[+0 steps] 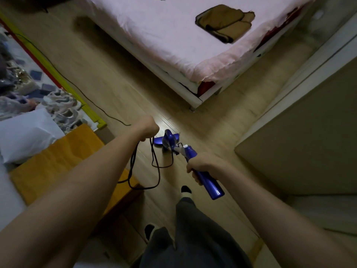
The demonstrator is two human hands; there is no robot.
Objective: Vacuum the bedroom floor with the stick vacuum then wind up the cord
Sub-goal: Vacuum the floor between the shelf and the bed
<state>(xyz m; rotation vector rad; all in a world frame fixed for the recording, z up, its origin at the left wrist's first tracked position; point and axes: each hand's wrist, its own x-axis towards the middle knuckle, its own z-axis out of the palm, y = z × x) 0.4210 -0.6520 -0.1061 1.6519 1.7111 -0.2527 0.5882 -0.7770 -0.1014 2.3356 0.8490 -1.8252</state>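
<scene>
Both hands busy: right hand [201, 167] grips the blue stick vacuum [193, 163] handle, its head on the wood floor [108, 78] near centre. Left hand [147, 128] holds loops of black cord [154, 161], hanging left of the vacuum; bed [183, 45] far behind.

Wood floor [108, 70]: vacuum head [167, 139], cord [58, 72], bed [173, 45].
</scene>
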